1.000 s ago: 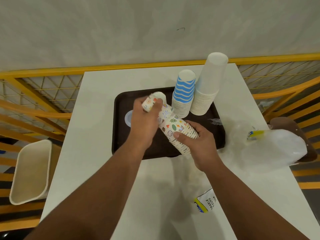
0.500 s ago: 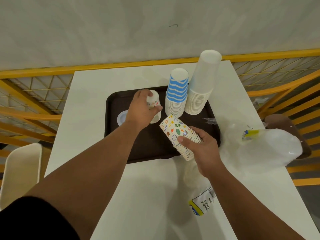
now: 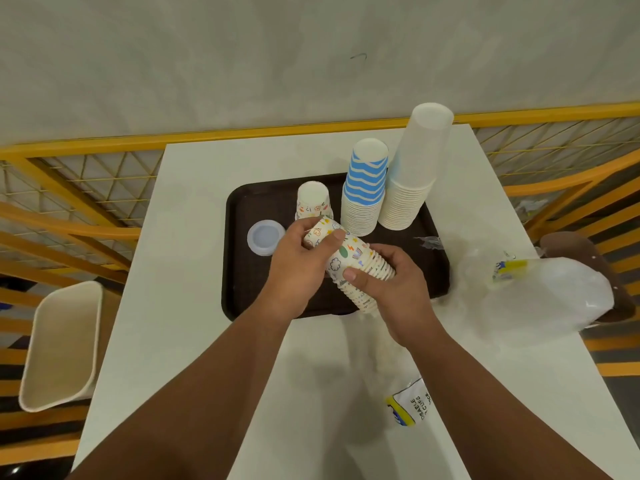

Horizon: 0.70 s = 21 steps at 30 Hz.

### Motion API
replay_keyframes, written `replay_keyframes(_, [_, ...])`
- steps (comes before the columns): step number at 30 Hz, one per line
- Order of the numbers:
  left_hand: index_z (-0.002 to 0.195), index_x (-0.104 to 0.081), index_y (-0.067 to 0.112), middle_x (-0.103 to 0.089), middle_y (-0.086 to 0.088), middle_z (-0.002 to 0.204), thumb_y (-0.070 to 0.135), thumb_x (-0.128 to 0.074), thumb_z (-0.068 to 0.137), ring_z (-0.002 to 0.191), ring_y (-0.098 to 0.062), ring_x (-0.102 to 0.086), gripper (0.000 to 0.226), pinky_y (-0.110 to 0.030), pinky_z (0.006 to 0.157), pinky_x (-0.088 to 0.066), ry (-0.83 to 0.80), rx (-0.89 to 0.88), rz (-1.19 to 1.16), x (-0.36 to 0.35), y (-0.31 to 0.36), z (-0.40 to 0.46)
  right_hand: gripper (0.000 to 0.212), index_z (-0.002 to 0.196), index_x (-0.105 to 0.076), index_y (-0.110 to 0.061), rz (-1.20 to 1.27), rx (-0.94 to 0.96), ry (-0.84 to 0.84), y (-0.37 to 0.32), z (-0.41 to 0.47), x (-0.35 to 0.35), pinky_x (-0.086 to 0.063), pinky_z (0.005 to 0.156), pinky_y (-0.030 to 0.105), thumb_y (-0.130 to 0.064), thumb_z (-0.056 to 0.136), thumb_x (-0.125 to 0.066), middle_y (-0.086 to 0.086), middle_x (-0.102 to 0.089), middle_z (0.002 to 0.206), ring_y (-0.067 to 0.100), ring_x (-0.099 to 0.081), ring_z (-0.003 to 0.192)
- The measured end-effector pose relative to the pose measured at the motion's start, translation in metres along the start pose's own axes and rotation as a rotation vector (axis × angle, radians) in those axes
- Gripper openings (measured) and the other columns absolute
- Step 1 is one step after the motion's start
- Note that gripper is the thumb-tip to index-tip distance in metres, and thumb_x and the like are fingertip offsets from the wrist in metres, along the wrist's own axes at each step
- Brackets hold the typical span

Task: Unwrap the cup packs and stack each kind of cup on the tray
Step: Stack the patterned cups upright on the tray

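My right hand (image 3: 391, 282) grips the tilted patterned cup stack (image 3: 353, 261); my left hand (image 3: 298, 261) pinches its top cup, hiding the stack's near side.

One tray (image 3: 239, 271), four cup stacks, one lid (image 3: 265, 237), two hands, three wrappers.

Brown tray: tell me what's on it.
On the brown tray: white cup stack, blue-striped stack, patterned cups, clear lid. The hands hide part of its surface.

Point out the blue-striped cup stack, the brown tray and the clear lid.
blue-striped cup stack (image 3: 366, 183): head view, striped side.
brown tray (image 3: 258, 289): head view, bare floor, left.
clear lid (image 3: 265, 237): head view, centre.
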<state>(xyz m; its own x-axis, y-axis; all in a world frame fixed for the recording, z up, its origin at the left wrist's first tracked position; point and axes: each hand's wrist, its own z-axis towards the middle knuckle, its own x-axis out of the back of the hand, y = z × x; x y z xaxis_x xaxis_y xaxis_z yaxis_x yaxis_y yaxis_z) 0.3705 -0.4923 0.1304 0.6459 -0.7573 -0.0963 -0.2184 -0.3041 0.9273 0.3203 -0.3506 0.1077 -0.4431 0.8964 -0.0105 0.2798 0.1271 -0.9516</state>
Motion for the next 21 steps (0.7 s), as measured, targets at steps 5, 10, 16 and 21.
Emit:
replay_keyframes(5, [0.11,-0.054,0.025,-0.066,0.0,0.112,0.034,-0.076,0.081,0.096,-0.009,-0.066,0.038,-0.028,0.081,-0.057,0.266,-0.414,0.291,0.01,0.041,0.023,0.073,0.112,-0.06,-0.021,-0.005,-0.024,0.032,0.007,-0.001,0.008,-0.06,0.078,0.039,-0.044,0.048,-0.087,0.0,-0.071,0.107,0.016,-0.071,0.095])
replay_keyframes(10, [0.122,-0.05,0.023,-0.053,0.002,0.123,0.034,-0.074,0.08,0.107,-0.015,-0.056,0.049,-0.038,0.088,-0.054,0.241,-0.671,0.601,0.01,0.067,0.064,0.075,0.115,-0.059,-0.021,-0.029,-0.045,0.05,0.01,-0.001,0.015,-0.06,0.078,0.038,-0.045,0.049,-0.085,-0.003,-0.07,0.107,0.016,-0.071,0.096])
replay_keyframes(16, [0.125,-0.049,0.023,-0.047,0.001,0.133,0.025,-0.073,0.084,0.121,-0.019,-0.047,0.047,-0.029,0.093,-0.048,0.144,-0.469,0.792,0.01,0.02,0.086,0.075,0.116,-0.058,-0.022,-0.033,-0.064,0.054,0.011,-0.001,0.022,-0.061,0.079,0.039,-0.046,0.05,-0.084,-0.002,-0.07,0.11,0.016,-0.071,0.097])
replay_keyframes(21, [0.132,-0.052,0.021,-0.04,-0.001,0.146,0.036,-0.066,0.089,0.132,-0.019,-0.041,0.047,-0.032,0.101,-0.043,0.116,-0.423,0.925,0.014,0.011,0.081,0.075,0.118,-0.058,-0.022,-0.044,-0.058,0.052,0.01,0.0,0.023,-0.061,0.079,0.037,-0.046,0.051,-0.083,-0.003,-0.069,0.111,0.015,-0.07,0.097])
